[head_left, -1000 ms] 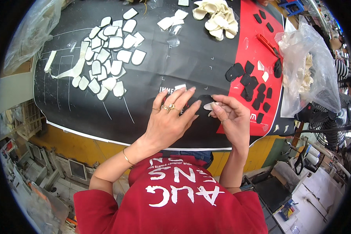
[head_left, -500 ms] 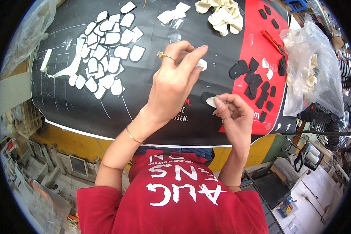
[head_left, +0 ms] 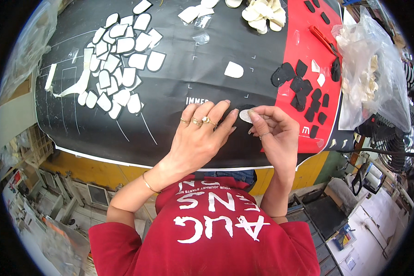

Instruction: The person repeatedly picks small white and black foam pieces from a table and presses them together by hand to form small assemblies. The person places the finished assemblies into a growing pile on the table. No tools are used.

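Note:
Between the thumb and index finger of my right hand [head_left: 276, 131] is a small white rounded piece [head_left: 245, 116], with a dark piece [head_left: 248, 107] partly showing behind it. My left hand [head_left: 202, 131] is just to the left, low over the black mat [head_left: 170, 119]. Its fingers are bent and a little apart, with nothing visible in them. Farther up, a single white piece [head_left: 234, 70], rounded at one end, lies flat on the mat. To the left is a loose heap of similar white pieces with dark edges [head_left: 125, 45].
Cream pieces [head_left: 262, 16] are piled at the far side. On the red area [head_left: 290, 138] lie black pieces [head_left: 301, 87] and a red-handled tool [head_left: 322, 39]. A clear plastic bag [head_left: 372, 69] stands at the right, above a fan [head_left: 391, 147]. A white strip [head_left: 73, 85] lies left.
My left hand has left the white piece on the mat and come down beside my right hand. My right hand still holds its white piece, nearly in the same spot.

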Available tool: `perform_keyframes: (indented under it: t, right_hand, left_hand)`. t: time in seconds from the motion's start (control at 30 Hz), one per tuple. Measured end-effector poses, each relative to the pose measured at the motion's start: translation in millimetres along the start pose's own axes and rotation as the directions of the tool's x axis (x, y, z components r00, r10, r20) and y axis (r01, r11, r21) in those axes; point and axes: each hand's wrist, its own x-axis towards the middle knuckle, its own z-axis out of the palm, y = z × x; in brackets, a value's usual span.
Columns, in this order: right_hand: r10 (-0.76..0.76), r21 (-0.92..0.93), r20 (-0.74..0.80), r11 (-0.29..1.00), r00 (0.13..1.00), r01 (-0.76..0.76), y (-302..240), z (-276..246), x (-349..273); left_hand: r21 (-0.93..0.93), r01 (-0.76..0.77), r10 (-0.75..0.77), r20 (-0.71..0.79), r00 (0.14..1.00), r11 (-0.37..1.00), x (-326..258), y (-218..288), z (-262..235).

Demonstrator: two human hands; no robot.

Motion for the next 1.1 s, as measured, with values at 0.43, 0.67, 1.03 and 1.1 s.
perform_keyframes:
  t: [0.43, 0.67, 1.03, 1.1]
  right_hand:
    - [-0.139, -0.312, 0.123, 0.934, 0.983, 0.172, -13, -8, 16]
    - [-0.014, -0.284, 0.093, 0.958, 0.996, 0.040, -15, -10, 8]
    - [-0.033, -0.266, 0.051, 0.963, 0.998, 0.046, -8, -3, 10]
    - [-0.023, -0.277, 0.054, 0.960, 0.998, 0.037, -7, -4, 11]
  left_hand:
    - [0.041, -0.055, 0.055, -0.009, 0.998, 0.998, -1, -8, 1]
    - [0.040, -0.057, 0.057, -0.004, 0.998, 0.998, 0, -6, 2]
    - [0.052, -0.058, 0.058, -0.010, 0.998, 0.997, 0, -5, 2]
    - [0.049, -0.058, 0.059, -0.011, 0.998, 0.997, 0, -6, 2]
